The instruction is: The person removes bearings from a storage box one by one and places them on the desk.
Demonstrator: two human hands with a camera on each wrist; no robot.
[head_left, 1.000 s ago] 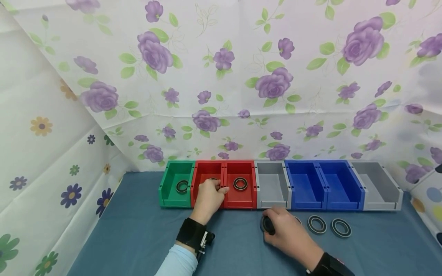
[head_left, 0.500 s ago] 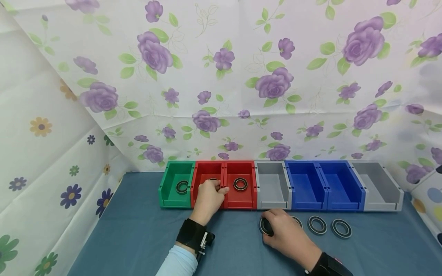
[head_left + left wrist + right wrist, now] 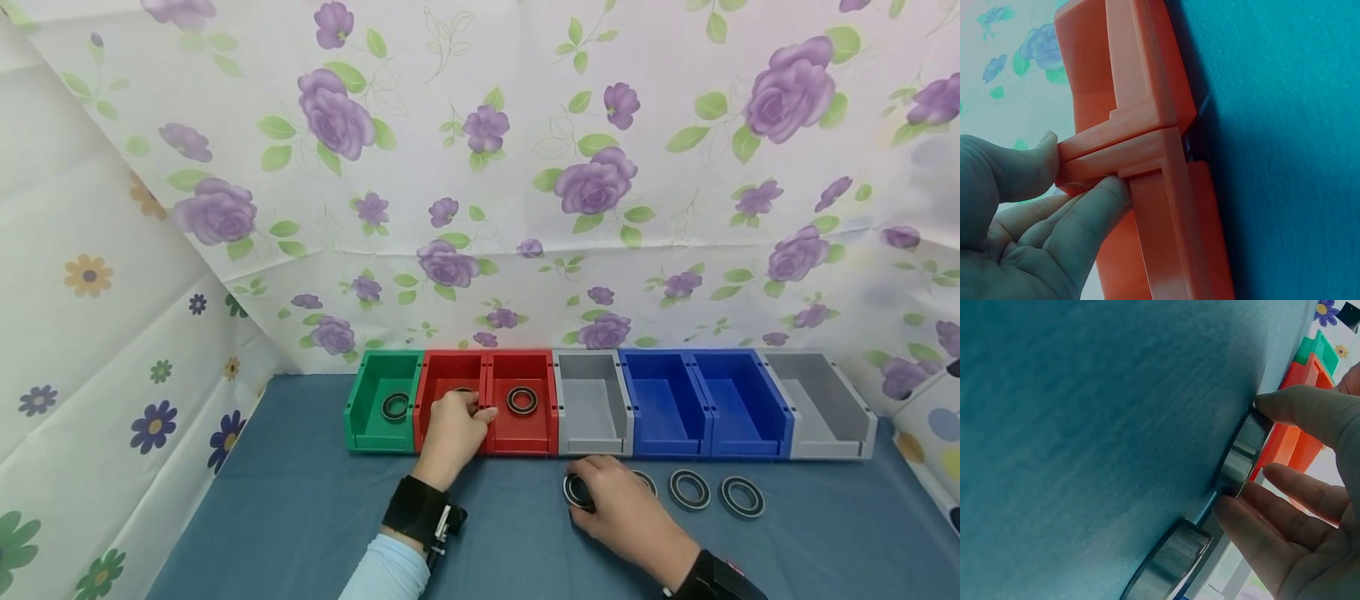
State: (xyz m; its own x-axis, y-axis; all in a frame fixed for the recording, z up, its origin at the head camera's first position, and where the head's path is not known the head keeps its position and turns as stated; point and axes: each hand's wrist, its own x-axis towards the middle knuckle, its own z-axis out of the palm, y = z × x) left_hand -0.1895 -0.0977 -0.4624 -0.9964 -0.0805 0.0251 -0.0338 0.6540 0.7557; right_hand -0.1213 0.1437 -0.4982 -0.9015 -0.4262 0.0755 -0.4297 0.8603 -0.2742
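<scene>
In the head view my left hand [image 3: 455,429] is at the two red bins. Its thumb and fingers pinch the adjoining side walls [image 3: 1110,150] of these bins, as the left wrist view shows. My right hand [image 3: 626,508] holds a ball bearing [image 3: 1244,453] by its rim between thumb and fingers, low at the blue cloth in front of the grey bin. A second bearing [image 3: 647,481] is partly hidden behind that hand. Two more bearings, one nearer [image 3: 672,489] and one farther right [image 3: 724,497], lie flat on the cloth.
A row of bins stands along the back: green [image 3: 381,440], two red [image 3: 522,443], grey [image 3: 595,444], two blue [image 3: 663,408], grey [image 3: 831,448]. Bearings lie in the green bin and both red bins; the left red one's is mostly hidden. Behind hangs a floral cloth [image 3: 480,208].
The bearing in my right hand has tipped from a slant to lying nearly flat, shifting slightly left. My left hand stays in the same place.
</scene>
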